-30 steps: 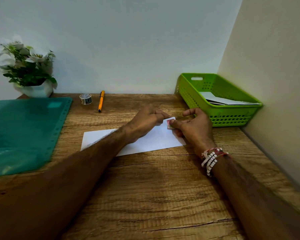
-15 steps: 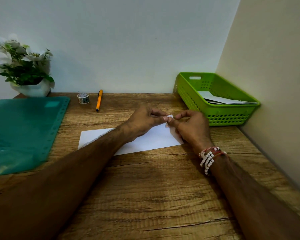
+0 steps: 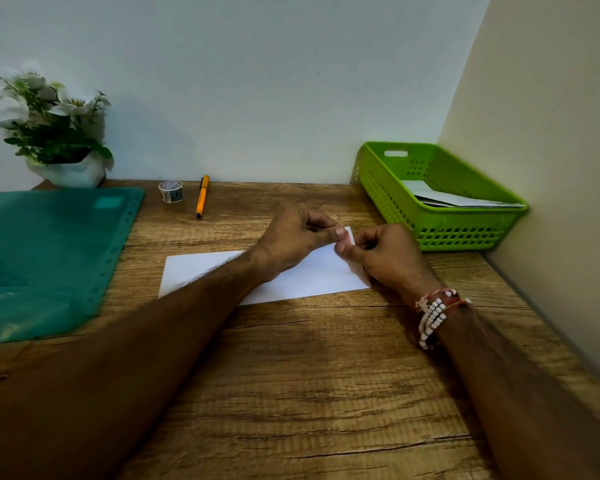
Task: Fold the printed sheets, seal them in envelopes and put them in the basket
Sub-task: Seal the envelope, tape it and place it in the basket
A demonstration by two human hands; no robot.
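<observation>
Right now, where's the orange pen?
Head view, left of centre at the back of the desk: the orange pen lies just right of the tape roll, apart from it.

Camera log: one view, head-worn wide-angle, aimed forward and down.
Looks across the desk toward the back wall; side wall fills the right edge. Forearms enter from both bottom corners, large and close. Left hand and right hand meet just right of centre, pinching a slip over the envelope. Plant at far left edge, basket at far right, both against the back wall.
</observation>
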